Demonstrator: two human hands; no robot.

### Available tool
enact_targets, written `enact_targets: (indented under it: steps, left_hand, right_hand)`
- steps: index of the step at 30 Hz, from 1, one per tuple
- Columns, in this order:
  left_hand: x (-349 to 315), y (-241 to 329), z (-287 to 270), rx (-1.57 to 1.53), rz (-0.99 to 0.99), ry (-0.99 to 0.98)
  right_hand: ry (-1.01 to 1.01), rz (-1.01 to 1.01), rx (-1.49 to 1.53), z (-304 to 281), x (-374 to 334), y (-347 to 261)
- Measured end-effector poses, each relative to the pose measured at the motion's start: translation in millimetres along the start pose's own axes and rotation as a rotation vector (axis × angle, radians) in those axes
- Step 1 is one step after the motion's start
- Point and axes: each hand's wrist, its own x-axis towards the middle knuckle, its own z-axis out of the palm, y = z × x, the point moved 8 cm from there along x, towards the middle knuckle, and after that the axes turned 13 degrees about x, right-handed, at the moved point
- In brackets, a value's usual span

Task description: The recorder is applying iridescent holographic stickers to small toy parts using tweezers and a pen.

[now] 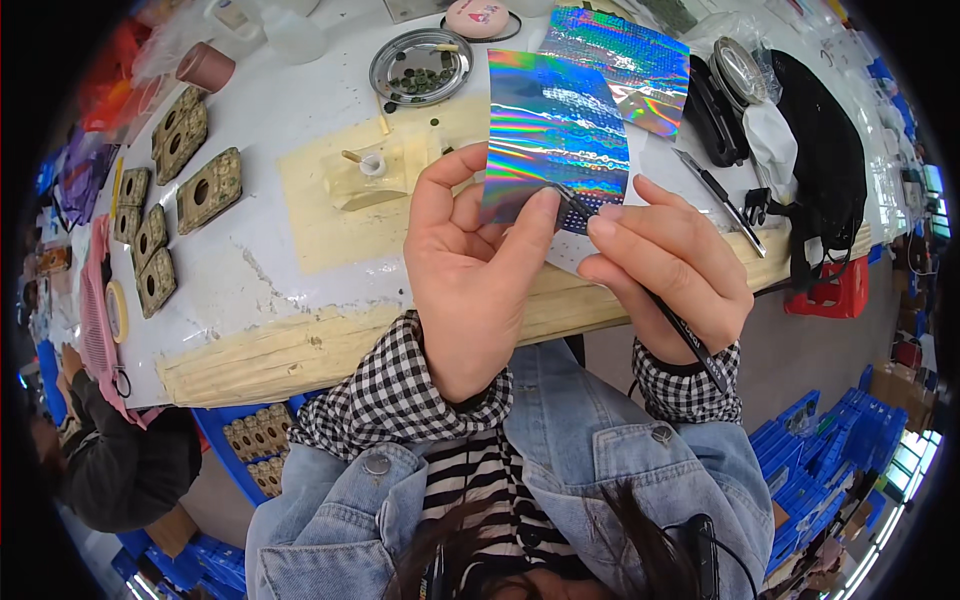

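Note:
My left hand (475, 270) grips a shiny holographic sheet (545, 110) by its lower edge, thumb on top and fingers behind. Rows of small dots, perhaps stick-on gems, cover part of the sheet. In my right hand (675, 260) are slim black tweezers (668, 318), pinched between thumb and fingers. Their tips meet the sheet's lower part beside my left thumb; whether they hold a dot is too small to tell. A second holographic sheet (640, 70) lies just behind the first.
A round metal dish (420, 45) holds small dark green pieces. Several patterned brown-green cases (210, 190) lie at the left. A taped block with a white cup (372, 164) stands mid-table. Right are a craft knife (722, 200), a black stapler-like tool (715, 120) and a black cloth bag (825, 140).

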Motion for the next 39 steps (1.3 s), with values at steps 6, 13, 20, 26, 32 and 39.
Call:
enact_targets:
  steps: [6, 13, 20, 26, 32, 39]
  left_hand:
    - [0.1, 0.2, 0.1, -0.004, 0.004, -0.007]
    - [-0.3, 1.8, 1.3, -0.006, 0.002, -0.012]
    - [0.1, 0.9, 1.2, -0.02, 0.017, -0.016]
    - [0.0, -0.2, 0.1, -0.012, 0.006, -0.017]
    - [-0.2, 0.0, 0.3, -0.036, -0.009, -0.004]
    - [-0.4, 0.4, 1.3, -0.043, -0.016, -0.008]
  right_hand:
    - [-0.003, 0.001, -0.006, 0.5, 0.5, 0.1]
    - [0.007, 0.006, -0.005, 0.4, -0.1, 1.2]
    - [0.008, 0.006, -0.015, 1.2, 0.5, 0.9]
    - [0.009, -0.023, -0.033, 2.4, 0.8, -0.4]
    - [-0.043, -0.047, -0.092, 6.1, -1.7, -4.7]
    - [-0.045, -0.061, -0.099, 6.3, -1.4, -5.0]
